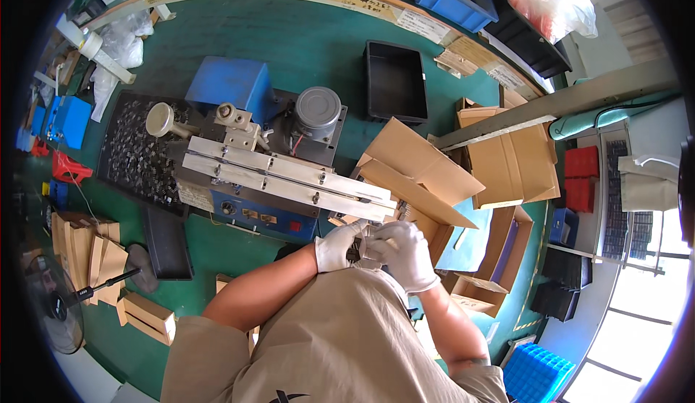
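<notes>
Both hands wear white gloves and meet close to my body, at the right end of the pale metal rails [289,178] of a bench machine. My left hand [335,249] is closed, with small dark pieces [354,251] showing beside its fingers; their kind is too small to tell. Curled and pinching, my right hand [404,254] touches the same spot from the other side. What its fingertips grip is hidden. Below the rails is the machine's blue control panel [264,215] with knobs and a red switch.
Left of the machine lies a black tray [116,178] heaped with small dark parts. An empty black bin [395,82] stands behind. Open cardboard boxes [423,164] crowd the right, beside a metal post [565,105]. A fan [58,305] and a long dark tray [168,244] are at the left.
</notes>
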Available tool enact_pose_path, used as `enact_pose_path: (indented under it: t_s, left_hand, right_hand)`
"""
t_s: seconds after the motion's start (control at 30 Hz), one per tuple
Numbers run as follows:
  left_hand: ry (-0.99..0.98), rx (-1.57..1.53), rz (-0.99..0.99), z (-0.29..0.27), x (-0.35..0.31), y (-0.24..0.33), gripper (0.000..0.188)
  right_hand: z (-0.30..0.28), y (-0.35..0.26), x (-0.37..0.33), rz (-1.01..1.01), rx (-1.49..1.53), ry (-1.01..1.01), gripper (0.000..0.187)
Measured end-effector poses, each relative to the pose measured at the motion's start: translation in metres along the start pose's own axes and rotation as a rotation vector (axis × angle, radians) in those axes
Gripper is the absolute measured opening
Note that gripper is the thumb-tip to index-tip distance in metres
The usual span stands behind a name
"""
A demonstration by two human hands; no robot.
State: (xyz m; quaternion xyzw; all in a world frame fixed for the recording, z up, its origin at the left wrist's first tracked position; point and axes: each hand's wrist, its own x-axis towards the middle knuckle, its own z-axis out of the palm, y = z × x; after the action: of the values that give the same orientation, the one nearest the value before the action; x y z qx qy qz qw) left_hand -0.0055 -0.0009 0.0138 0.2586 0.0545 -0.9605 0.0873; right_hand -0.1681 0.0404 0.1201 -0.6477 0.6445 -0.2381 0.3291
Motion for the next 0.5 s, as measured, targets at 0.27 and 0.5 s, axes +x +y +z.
enact_pose_path:
  t_s: [0.27, 0.5]
  left_hand:
    - [-0.089, -0.031, -0.086, -0.009, 0.004, 0.002, 0.063]
    - [-0.051, -0.052, -0.064, -0.010, 0.000, 0.002, 0.062]
  right_hand:
    - [-0.031, -0.004, 0.025, -0.223, -0.375, 0.315, 0.018]
    - [-0.023, -0.011, 0.033, -0.317, -0.421, 0.345, 0.021]
